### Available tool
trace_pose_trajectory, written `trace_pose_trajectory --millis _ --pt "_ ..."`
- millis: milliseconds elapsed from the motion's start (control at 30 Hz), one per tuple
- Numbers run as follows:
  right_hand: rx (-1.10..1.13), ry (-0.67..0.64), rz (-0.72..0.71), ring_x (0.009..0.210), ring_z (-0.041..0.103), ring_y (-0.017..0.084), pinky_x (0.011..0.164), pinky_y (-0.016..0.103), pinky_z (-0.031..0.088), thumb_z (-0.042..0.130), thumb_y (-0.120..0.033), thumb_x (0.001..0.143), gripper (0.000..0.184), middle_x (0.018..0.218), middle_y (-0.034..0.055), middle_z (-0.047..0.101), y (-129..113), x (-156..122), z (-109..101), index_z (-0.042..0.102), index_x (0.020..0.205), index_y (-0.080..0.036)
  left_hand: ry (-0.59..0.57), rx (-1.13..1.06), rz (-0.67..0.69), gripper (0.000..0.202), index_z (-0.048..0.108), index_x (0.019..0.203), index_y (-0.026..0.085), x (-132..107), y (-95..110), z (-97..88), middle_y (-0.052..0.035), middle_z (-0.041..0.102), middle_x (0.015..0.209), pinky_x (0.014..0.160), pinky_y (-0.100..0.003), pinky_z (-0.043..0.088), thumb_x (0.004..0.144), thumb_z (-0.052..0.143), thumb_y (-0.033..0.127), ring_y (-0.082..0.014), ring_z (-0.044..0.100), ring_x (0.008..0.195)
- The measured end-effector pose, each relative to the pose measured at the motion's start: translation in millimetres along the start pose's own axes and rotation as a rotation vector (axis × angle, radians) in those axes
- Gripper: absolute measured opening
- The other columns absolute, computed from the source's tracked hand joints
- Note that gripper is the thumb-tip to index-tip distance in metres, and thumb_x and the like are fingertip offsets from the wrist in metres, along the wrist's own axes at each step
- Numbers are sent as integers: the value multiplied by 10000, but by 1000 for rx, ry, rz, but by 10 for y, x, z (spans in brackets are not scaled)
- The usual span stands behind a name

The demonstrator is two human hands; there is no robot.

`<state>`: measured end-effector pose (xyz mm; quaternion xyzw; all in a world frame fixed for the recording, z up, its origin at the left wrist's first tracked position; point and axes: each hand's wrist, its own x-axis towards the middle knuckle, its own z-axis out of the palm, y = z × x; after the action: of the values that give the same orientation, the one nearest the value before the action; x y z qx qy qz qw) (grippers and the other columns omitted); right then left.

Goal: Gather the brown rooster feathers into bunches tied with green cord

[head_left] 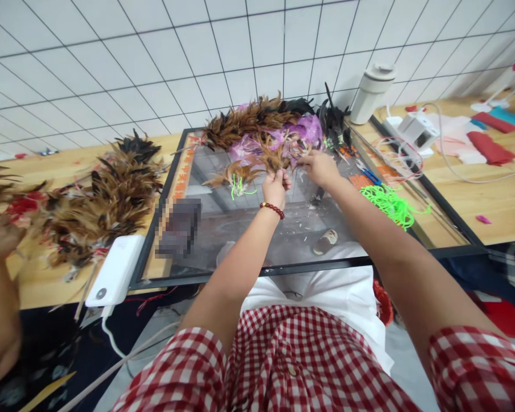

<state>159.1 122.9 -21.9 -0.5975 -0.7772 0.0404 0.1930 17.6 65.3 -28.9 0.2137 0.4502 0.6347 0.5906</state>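
Note:
My left hand (pixel 276 184), with a dark red bead bracelet at the wrist, is closed around the base of a small bunch of brown feathers (pixel 274 156). Close beside it on the right, my right hand (pixel 321 168) has its fingers pinched together at the front edge of a purple plastic bag (pixel 309 130). What those fingers hold, if anything, is too small to make out. Loose feathers lie on the bag. Left of my hands rests a feather bunch tied with bright green string (pixel 238 187). Behind lies a long brown feather garland (pixel 249 121).
A black-framed glass panel (pixel 240 229) lies under my hands. Green cords (pixel 388 205), blue-handled snips (pixel 368 171) and a white tumbler (pixel 372 93) are on the right. At left are a feather pile (pixel 111 194), a white power bank (pixel 115 269) and another person's hand (pixel 0 234).

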Motion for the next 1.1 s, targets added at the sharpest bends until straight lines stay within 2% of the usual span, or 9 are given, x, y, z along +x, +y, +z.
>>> trace_pose_trajectory --millis 100,167,267,333,433,533,733,933,1100 --pt "-136 -47 -103 1109 669 343 929 452 485 498 -143 932 347 1204 170 728 -95 -9 -14 810 1081 -168 5 7 -15 240 561 798 151 -2 22 8 79 541 566 487 -170 357 1024 486 120 -21 501 436" --pt "-59 42 -117 1097 661 330 946 454 484 528 -148 916 290 1162 168 729 -99 -16 -37 805 1002 -150 1 15 -21 237 563 801 149 -16 38 10 80 539 564 486 -177 354 1023 487 116 -25 499 434" --pt "298 285 -18 965 667 254 896 402 516 647 -149 829 135 1017 110 735 8 -46 -95 773 877 -160 3 7 -33 236 560 803 148 -35 54 8 79 540 567 496 -184 364 1026 485 123 -29 504 440" --pt "624 376 107 780 641 185 798 354 530 704 -163 795 29 822 49 698 88 -100 -137 725 779 -176 -9 12 -39 234 559 804 147 -39 55 7 77 548 577 504 -183 373 1025 487 123 -28 516 450" --pt "1137 269 318 564 554 105 633 277 512 749 -234 809 167 629 -13 610 110 -235 -174 644 687 -188 -26 31 -34 226 558 814 147 -36 43 15 80 557 588 507 -176 384 1026 486 120 -22 523 452" --pt "1412 149 439 533 574 76 571 221 516 847 -263 747 281 606 -16 629 15 -381 -152 595 650 -183 -44 88 -35 220 553 823 150 -43 26 31 78 572 606 505 -175 402 1028 479 122 -21 532 449" --pt "1420 155 339 608 670 111 579 221 559 932 -245 605 317 638 -25 677 -178 -482 7 653 743 -182 -153 296 -56 198 548 834 155 -108 12 35 70 612 655 497 -198 452 1019 483 127 -37 564 438" --pt "1211 324 110 636 626 107 638 254 534 816 -210 674 158 699 -30 686 -181 -453 109 675 746 -200 -238 406 -38 219 553 813 162 -110 14 12 83 554 566 456 -178 400 1020 485 137 -37 530 417" --pt "1028 362 5 700 641 139 693 297 541 728 -243 766 61 746 -6 697 -141 -460 166 682 773 -205 -290 464 -46 253 550 761 156 -129 20 24 84 540 552 461 -183 413 1009 514 123 -34 522 417"
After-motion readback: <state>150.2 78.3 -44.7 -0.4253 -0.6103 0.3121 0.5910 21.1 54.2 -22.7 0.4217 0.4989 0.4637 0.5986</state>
